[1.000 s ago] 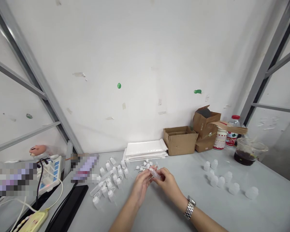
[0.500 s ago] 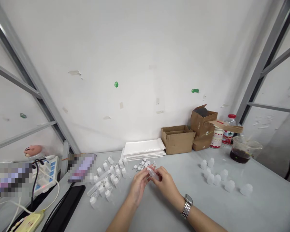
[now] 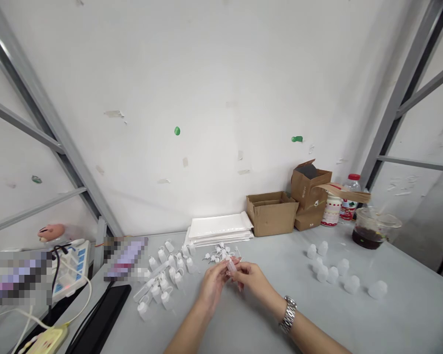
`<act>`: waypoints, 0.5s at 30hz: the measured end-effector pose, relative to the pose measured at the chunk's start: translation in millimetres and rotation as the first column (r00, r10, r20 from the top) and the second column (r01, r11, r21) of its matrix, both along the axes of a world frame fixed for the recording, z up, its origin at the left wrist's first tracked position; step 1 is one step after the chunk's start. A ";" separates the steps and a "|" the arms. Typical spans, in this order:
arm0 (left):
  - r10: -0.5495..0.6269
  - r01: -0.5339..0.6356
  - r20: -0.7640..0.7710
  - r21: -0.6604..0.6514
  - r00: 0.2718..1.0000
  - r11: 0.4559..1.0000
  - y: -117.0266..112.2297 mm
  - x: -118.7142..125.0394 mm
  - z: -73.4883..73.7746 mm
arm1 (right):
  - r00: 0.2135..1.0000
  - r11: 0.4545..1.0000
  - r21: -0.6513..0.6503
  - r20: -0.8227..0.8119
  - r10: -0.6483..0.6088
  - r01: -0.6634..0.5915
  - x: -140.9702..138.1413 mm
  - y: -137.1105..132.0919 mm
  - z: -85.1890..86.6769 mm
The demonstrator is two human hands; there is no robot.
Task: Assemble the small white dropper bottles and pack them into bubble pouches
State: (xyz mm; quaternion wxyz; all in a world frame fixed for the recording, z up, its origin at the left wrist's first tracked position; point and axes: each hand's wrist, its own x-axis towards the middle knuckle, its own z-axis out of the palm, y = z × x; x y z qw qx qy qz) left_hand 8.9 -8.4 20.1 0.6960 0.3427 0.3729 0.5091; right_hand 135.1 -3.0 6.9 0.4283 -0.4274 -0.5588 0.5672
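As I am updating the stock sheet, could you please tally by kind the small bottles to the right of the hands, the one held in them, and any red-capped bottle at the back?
Small bottles on the right: 8
Held bottle: 1
Red-capped bottle: 1
Total: 10

Shiny silver-coloured metal link wristband (image 3: 288, 314), curved | just behind right hand (image 3: 253, 277), bare | left hand (image 3: 211, 284), bare | forearms (image 3: 190, 322), sleeveless
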 end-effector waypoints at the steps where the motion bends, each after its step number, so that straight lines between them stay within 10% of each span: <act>1: -0.003 0.003 0.005 -0.005 1.000 1.000 0.0 0.0 -0.5 | 1.000 1.000 -0.010 -0.015 0.001 -0.001 0.0 0.3 0.2; 15: -0.106 0.120 0.181 -0.066 0.978 0.991 5.4 -4.3 -11.4 | 0.997 0.999 -0.006 -0.067 0.042 -0.043 2.7 -0.6 6.6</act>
